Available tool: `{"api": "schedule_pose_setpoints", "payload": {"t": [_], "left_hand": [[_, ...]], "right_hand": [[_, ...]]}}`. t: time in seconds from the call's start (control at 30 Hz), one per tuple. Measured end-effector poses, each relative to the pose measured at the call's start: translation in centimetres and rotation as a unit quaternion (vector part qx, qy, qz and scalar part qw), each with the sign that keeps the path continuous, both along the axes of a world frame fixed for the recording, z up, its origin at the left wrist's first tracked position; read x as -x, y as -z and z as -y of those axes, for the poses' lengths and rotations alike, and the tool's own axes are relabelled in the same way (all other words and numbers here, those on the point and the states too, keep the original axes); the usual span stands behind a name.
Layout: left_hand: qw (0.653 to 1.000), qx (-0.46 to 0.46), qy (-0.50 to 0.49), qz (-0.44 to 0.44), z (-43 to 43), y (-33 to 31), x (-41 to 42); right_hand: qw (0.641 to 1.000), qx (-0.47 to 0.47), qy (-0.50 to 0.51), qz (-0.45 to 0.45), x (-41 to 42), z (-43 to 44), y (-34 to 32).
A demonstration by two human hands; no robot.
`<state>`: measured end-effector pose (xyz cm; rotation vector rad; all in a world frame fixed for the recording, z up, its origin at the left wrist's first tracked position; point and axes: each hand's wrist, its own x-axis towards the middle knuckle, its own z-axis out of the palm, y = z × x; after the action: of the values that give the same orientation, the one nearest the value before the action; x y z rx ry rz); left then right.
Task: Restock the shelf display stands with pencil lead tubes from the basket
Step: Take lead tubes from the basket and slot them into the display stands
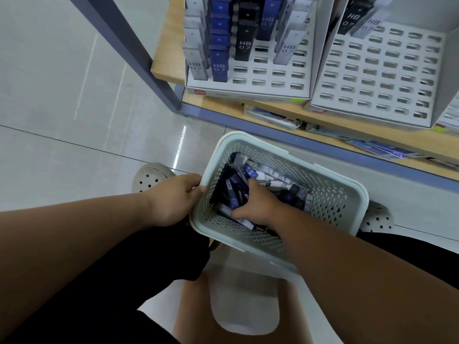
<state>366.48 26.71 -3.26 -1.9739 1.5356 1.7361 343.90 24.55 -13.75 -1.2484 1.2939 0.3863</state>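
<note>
A pale perforated basket [330, 192] rests on my lap and holds several pencil lead tubes [273, 176] in blue, black and white. My left hand [173, 199] grips the basket's left rim. My right hand [258, 204] is down inside the basket with its fingers curled round a blue tube [234, 192]. On the shelf above stand two white slotted display stands: the left stand [248, 91] has several tubes upright in its back and left rows, and the right stand [382, 78] has mostly bare slots, with two tubes at its back.
The wooden shelf [169, 45] sits on a grey-blue metal frame with a slanted post [139, 50]. A lower shelf [372, 135] holds flat packaged goods. Glossy tiled floor [62, 108] spreads to the left. My pale perforated shoes [149, 177] flank the basket.
</note>
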Motion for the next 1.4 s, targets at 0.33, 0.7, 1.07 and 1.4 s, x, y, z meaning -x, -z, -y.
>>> {"api": "schedule_pose_setpoints", "payload": {"t": [0.33, 0.7, 1.07, 1.4], "left_hand": [[0.999, -0.023, -0.025, -0.007, 0.1, -0.1, 0.2], [0.996, -0.036, -0.055, -0.054, -0.1, -0.1, 0.0], [0.994, -0.071, -0.067, -0.058, 0.1, -0.3, 0.0], [0.993, -0.084, -0.071, -0.046, 0.0, 0.0, 0.2]], "right_hand": [[0.994, -0.066, -0.086, -0.022, 0.2, 1.5, 0.7], [0.980, -0.090, -0.176, -0.018, 0.4, 3.6, -0.4], [0.981, -0.112, -0.158, 0.020, 1.7, 2.8, -1.0], [0.979, -0.134, -0.151, 0.037, 0.5, 2.2, -1.8]]}}
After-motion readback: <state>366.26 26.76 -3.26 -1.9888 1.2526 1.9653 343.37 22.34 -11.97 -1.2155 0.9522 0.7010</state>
